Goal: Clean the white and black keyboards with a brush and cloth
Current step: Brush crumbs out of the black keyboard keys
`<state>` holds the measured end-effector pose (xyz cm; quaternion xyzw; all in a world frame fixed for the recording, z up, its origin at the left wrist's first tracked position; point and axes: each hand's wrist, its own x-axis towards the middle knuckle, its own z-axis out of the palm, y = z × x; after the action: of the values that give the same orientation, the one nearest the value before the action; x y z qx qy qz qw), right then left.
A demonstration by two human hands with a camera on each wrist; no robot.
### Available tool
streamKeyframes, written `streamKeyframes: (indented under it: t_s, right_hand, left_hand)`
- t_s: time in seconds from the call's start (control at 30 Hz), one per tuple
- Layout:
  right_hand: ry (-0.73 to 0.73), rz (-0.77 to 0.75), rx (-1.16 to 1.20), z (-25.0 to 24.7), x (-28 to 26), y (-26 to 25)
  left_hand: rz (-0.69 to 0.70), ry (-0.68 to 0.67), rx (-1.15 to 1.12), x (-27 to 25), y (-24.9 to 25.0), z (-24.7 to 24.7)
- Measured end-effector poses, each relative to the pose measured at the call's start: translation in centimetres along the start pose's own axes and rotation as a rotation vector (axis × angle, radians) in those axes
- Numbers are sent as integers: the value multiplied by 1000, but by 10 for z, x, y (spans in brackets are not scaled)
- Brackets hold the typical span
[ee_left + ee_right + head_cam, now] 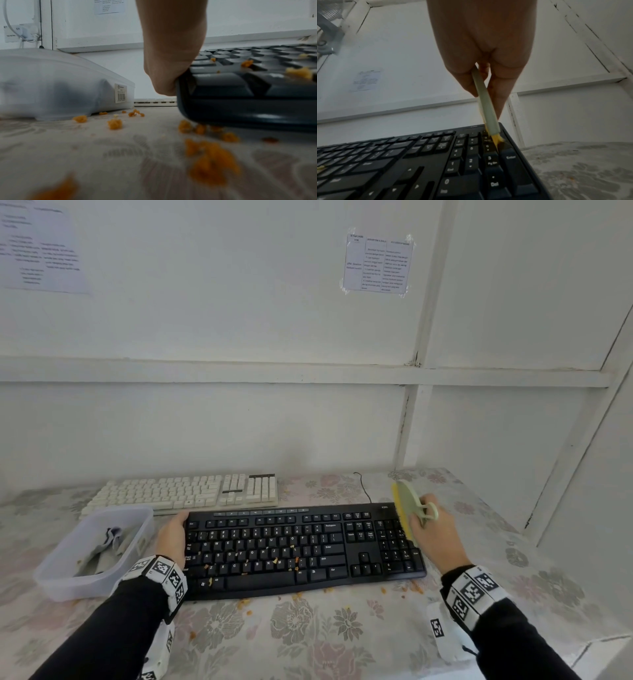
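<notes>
Right hand: your right hand [432, 529] pinched the pale green brush [409, 503] by its handle, thumb and fingers closed around it, yellow bristles [496, 140] pressed onto the number pad at the right end of the black keyboard.
Left hand: your left hand [173, 537] clasped the left edge of the black keyboard [301, 549], fingers curled over its far-left corner; the left wrist view showed the heel of the hand against that edge.
Black keyboard: it lay flat on the floral tablecloth [308, 631] directly in front of you, its cable [363, 487] running back toward the wall.
Crumbs: orange crumbs [294, 563] dotted the letter keys around the middle and lower rows, and more were scattered on the cloth along the keyboard's near edge and by its left corner.
White keyboard: the white keyboard [185, 493] sat behind the black one, just beside its far-left edge, close to the wall.
Cloth: a grey cloth [102, 553] lay crumpled inside the translucent plastic tub [68, 580], which stood just left of your left hand.
Wall: two printed sheets [376, 263] were taped to the white panelled wall.
</notes>
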<state>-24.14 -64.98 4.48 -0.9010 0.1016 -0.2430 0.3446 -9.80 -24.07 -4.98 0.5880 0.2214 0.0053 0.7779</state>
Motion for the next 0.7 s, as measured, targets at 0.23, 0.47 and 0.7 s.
streamKeyframes:
  t_s: [0.23, 0.47, 0.7]
  right_hand:
    - [-222, 172, -266, -2, -4, -7]
    - [-222, -7, 214, 26, -19, -74]
    - [-387, -59, 211, 74, -32, -100]
  left_hand:
    - [-20, -12, 5, -11, 3, 6]
    - [-13, -18, 18, -17, 5, 9]
    - [-1, -6, -18, -28, 10, 9]
